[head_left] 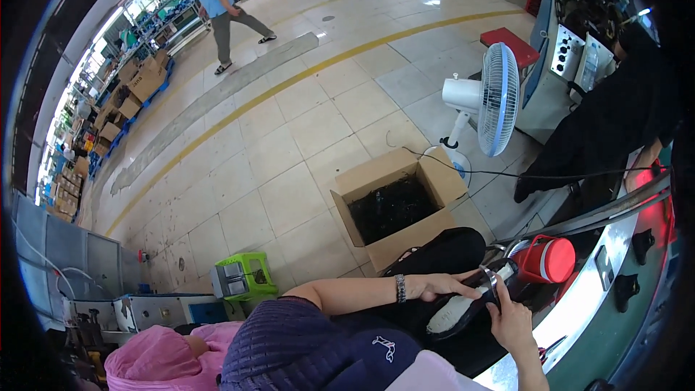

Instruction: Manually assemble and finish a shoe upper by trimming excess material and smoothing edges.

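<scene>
Head view: beyond the shoe (pixel 450 315), tiled floor (pixel 289 166) bears carton (pixel 443 174) and fan (pixel 499 100).

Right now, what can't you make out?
All in the head view:
Shoe: partly covered by the fingers of the left hand.
Metal tool: grip hidden by the right hand; tip too small to make out.
Dark pieces in the box: too dark to tell apart.
Pink cloth: cut off by the lower edge.

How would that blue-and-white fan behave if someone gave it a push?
The fan would probably tip rather than roll if pushed high up: its large round grille sits above a narrow neck. The grille may flex or dent under firm fingers, since its ribs look thin.
</scene>
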`<action>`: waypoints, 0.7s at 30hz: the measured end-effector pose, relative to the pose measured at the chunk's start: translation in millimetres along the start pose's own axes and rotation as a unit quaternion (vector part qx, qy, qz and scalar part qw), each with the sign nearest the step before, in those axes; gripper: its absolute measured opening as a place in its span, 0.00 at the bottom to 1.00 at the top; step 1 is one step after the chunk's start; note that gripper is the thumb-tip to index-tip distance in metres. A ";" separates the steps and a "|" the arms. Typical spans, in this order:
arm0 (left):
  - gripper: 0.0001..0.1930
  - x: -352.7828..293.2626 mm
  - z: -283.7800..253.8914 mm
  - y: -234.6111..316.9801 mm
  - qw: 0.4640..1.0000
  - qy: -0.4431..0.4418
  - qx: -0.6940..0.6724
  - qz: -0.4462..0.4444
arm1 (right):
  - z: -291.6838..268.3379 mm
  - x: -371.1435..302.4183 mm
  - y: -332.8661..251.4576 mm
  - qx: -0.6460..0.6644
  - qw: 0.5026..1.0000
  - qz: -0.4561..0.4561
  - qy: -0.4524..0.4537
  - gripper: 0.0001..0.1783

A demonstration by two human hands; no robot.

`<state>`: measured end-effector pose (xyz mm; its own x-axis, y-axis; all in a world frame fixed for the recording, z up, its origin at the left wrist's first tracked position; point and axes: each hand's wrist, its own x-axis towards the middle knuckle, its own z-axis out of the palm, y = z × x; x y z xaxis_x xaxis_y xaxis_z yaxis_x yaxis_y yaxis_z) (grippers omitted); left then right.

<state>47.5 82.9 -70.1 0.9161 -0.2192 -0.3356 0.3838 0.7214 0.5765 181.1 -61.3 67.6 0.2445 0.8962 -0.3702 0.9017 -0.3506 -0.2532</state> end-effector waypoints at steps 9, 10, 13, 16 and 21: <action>0.40 -2.0 9.9 -21.6 0.991 0.109 -0.041 0.060 | -7.9 3.8 2.9 0.128 0.976 -0.115 0.137 0.39; 0.41 -6.1 17.5 -15.1 0.992 0.106 -0.050 0.053 | -1.9 1.6 3.4 0.159 0.966 -0.125 0.159 0.38; 0.45 -4.6 20.5 -5.7 0.989 0.139 -0.037 -0.012 | 3.6 -4.0 8.3 0.032 0.997 -0.061 0.019 0.36; 0.46 -6.5 13.8 -6.8 0.992 0.113 -0.059 0.006 | -13.6 -4.5 -0.9 -0.030 0.999 -0.027 -0.028 0.37; 0.45 -13.4 16.1 -5.8 0.991 0.092 -0.078 -0.052 | 11.4 -11.8 -7.2 0.108 0.981 -0.090 0.137 0.37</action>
<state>34.9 71.1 -56.9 0.8302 -0.1841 -0.5261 0.4394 0.7970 0.4144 167.6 -72.4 63.7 0.2017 0.9778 -0.0562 0.8501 -0.2033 -0.4859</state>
